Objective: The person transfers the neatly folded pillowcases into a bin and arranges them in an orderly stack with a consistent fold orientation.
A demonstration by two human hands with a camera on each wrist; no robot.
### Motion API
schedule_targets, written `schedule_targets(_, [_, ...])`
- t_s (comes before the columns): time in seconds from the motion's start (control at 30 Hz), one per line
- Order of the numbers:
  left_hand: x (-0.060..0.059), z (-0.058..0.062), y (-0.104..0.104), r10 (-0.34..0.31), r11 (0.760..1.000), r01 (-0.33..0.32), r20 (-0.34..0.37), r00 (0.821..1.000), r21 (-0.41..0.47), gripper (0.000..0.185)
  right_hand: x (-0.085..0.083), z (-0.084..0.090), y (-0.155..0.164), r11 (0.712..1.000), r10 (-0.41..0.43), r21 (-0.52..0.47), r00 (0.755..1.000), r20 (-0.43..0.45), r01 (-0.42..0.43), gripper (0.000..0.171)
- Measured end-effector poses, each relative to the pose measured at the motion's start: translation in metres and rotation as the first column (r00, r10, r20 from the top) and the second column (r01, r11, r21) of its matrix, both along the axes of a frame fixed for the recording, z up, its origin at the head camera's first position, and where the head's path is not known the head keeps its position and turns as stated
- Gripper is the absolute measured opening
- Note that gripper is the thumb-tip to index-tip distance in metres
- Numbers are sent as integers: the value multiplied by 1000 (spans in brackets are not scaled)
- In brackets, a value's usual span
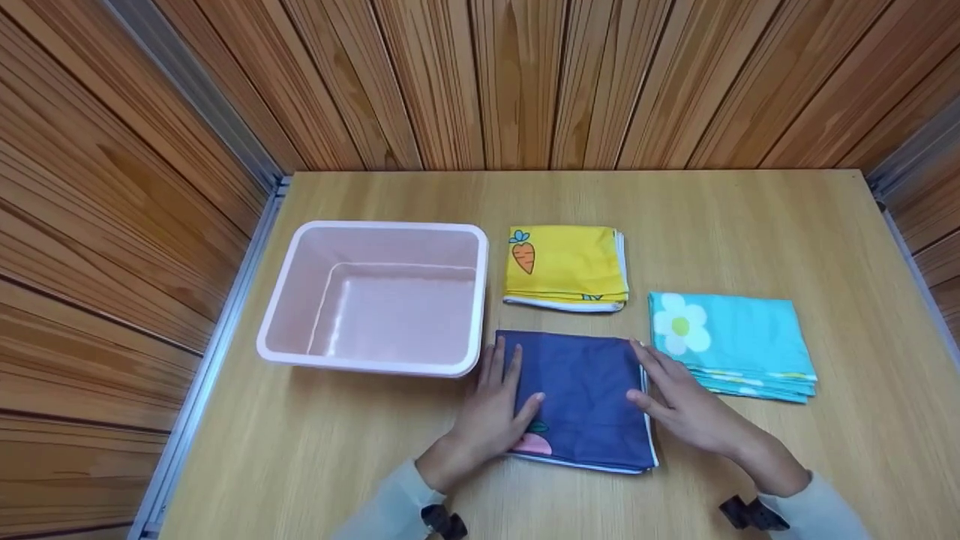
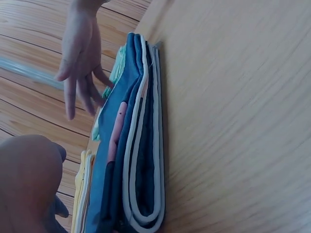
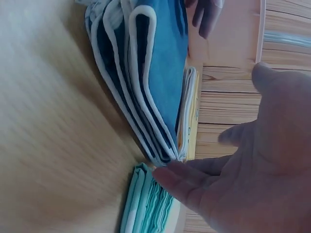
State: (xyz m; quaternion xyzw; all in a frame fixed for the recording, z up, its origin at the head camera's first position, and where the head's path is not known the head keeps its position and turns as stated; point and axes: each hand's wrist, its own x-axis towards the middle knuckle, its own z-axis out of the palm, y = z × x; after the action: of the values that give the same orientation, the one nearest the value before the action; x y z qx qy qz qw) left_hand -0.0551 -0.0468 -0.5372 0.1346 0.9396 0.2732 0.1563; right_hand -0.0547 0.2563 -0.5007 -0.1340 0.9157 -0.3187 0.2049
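Observation:
A dark blue folded cloth (image 1: 577, 397) with white edging and a pink print at its near left corner lies flat on the table between both hands. Along its left edge rests my left hand (image 1: 491, 412), fingers extended and thumb over the fabric. My right hand (image 1: 682, 401) is at the opposite edge, fingers straight, fingertips right at the far right corner. From the right wrist view, the layered folds of the blue cloth (image 3: 165, 73) show beside the fingers (image 3: 180, 182). The left wrist view shows its stacked near edge (image 2: 141, 145).
A pink plastic basin (image 1: 371, 369) stands on the left of the wooden table (image 1: 360, 450). Behind the blue cloth lies a yellow folded cloth (image 1: 566, 262) with a carrot print. A turquoise folded cloth (image 1: 750, 337) with a flower lies to the right. Wood-panelled walls (image 1: 517, 82) enclose the table.

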Motion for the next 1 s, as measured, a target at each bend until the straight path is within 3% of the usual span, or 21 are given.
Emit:
schedule_targets(0.33, [-2, 5, -3, 115, 992, -118, 73, 991, 44, 78, 2, -5, -3, 998, -69, 19, 981, 184, 67, 87])
schedule_targets(0.53, [-4, 9, -1, 159, 986, -164, 119, 980, 27, 78, 2, -11, -5, 987, -133, -69, 974, 183, 147, 92])
schedule_targets(0.67, [-4, 12, 3, 200, 979, -204, 128, 971, 20, 77, 3, -15, -7, 959, -177, -190, 969, 171, 209, 92])
schedule_targets(0.8, [-4, 12, 7, 222, 973, -228, 130, 966, 28, 76, 3, -16, -10, 926, -216, -263, 953, 214, 269, 88])
schedule_targets(1.0, [-4, 9, 12, 245, 960, -260, 137, 960, 104, 72, 5, -20, -12, 855, -310, -306, 886, 344, 418, 85])
